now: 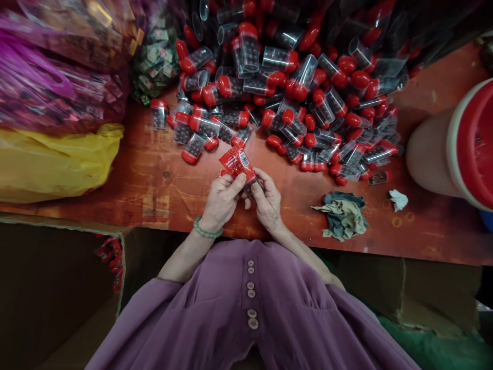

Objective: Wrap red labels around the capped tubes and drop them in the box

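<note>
Close to the table's front edge, my left hand (223, 199) has its thumb pressed on a red printed packet (239, 162) with a barcode. My right hand (267, 199) grips a clear tube filled with dark pieces (251, 186), against the lower end of the packet. Fingers hide much of the tube, so I cannot tell whether the packet lies over it or around it. Just beyond my hands begins a large heap of clear tubes with red caps (295, 126), many holding dark round pieces.
Purple plastic bags (61, 103) and a yellow bag (57, 164) crowd the left. A crumpled cloth (342, 216), white tissue (398, 200) and rubber bands lie on the table (427, 231) at right. A red-lidded tub (431, 149) stands far right; an open cardboard box (125, 267) sits below left.
</note>
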Action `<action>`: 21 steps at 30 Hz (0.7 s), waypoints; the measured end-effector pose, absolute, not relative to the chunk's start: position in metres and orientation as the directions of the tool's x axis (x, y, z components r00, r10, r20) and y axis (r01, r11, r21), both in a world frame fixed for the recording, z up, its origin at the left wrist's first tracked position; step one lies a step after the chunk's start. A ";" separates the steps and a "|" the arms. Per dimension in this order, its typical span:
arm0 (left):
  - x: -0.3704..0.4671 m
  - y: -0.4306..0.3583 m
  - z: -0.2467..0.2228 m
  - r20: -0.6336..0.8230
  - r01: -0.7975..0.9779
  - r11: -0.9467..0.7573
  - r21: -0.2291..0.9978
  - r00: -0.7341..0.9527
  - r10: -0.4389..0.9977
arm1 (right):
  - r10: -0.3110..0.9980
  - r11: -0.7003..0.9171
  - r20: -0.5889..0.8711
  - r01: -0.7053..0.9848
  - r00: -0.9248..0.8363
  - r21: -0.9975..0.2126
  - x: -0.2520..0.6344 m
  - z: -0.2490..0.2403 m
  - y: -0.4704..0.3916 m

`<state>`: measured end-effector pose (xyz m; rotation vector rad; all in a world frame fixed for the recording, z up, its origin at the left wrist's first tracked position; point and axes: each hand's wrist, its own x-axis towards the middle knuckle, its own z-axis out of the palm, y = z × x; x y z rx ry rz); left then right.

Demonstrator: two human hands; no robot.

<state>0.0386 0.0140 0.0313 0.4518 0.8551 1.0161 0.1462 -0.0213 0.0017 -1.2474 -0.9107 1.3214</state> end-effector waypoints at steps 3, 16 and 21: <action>0.047 0.009 0.026 -0.422 -0.534 0.444 0.719 0.171 0.890 | 0.963 -0.106 -0.109 -0.023 0.247 -0.994 0.141 -0.010 -0.028; 0.049 0.014 0.029 -0.367 -0.562 0.386 0.732 0.152 0.918 | 0.976 -0.085 -0.087 -0.017 0.201 -0.996 0.145 -0.007 -0.027; 0.044 0.017 0.026 -0.401 -0.535 0.427 0.728 0.173 0.900 | 0.979 -0.095 -0.088 0.032 0.185 -0.995 0.152 -0.008 -0.030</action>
